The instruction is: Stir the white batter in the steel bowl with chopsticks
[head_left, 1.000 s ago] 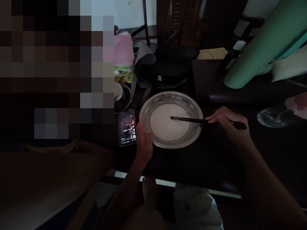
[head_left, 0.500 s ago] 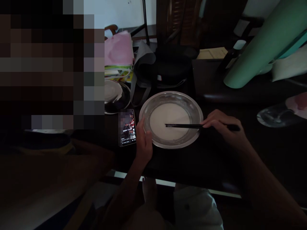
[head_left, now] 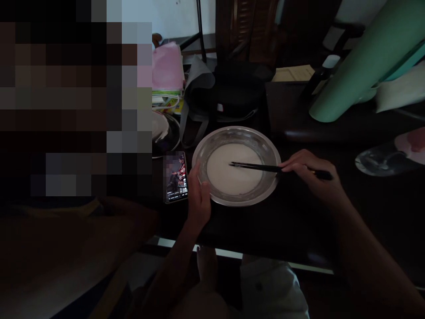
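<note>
A round metal basin (head_left: 268,141) stands on the dark table with a whitish, milky liquid (head_left: 229,181) in it. My left hand (head_left: 199,199) grips the basin's near left rim, the thumb over the edge and the fingers along the outer side. My right hand (head_left: 310,170) is closed around a pair of black chopsticks (head_left: 257,167) beyond the basin's right rim. Their tips point left and reach the liquid near the middle of the basin. Just left of my left hand lies a smartphone (head_left: 175,177) with a lit screen.
Behind the basin sits a black bag (head_left: 237,91) with grey straps. A green cylinder (head_left: 355,71) and a dark bottle (head_left: 327,71) are at the back right, a clear bottle (head_left: 375,157) at the right. Pink folded material (head_left: 168,66) tops a pile at back left. Another person is at the left.
The chopsticks swung left and toward me, then slightly back away, tips moving through the liquid. My right hand shifted left with them. My left hand stayed on the rim.
</note>
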The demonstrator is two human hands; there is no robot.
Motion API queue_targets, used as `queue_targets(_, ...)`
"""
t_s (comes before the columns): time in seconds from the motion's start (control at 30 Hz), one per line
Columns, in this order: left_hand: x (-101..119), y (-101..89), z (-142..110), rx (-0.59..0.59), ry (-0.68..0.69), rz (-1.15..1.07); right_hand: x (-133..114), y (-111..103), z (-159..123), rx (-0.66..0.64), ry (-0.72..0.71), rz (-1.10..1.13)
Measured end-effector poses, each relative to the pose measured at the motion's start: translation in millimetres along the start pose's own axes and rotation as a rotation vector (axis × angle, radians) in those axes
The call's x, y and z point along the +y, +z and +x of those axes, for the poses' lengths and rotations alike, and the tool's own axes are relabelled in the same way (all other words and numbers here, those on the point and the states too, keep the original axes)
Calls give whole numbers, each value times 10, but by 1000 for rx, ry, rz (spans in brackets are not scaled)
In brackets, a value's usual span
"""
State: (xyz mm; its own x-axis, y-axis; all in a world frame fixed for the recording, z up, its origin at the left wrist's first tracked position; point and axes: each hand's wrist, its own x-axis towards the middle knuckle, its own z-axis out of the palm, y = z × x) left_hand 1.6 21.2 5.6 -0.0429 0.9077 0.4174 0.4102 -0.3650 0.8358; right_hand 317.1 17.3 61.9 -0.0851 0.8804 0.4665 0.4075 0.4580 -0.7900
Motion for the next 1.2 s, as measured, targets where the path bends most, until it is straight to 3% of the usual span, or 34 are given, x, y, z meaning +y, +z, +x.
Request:
queue_targets(0.1, -3, 3, -1, 1, -3, -4, 10, -17, -9, 53, 38, 51)
queue_targets(0.23, -21, 2, -2, 2, -1, -11, -5, 9, 4, -76, -18, 13)
queue_targets(0.4, -32, 3, -1, 0, -7, -16, -22, 7, 5, 55, 41, 8)
queue_targets(0.6, -18, 13, 7, 7, 7, -20, -9, 15, 8, -71, -24, -12)
queue_targets(0.77, -11, 5, 6, -15, -1, -20, 2, -16, 2, 77, 45, 40)
queue_targets(0.93, -7, 7, 2, -7, 6, -5, -19, 19, 17, -67, -12, 8)
queue_targets(1.1, -9, 17, 2, -3, 8, 2, 20, -13, -4, 77, 52, 27)
queue_targets(1.2, -16, 11, 2, -6, -3, 0, 18, -6, -8, 13, 49, 77)
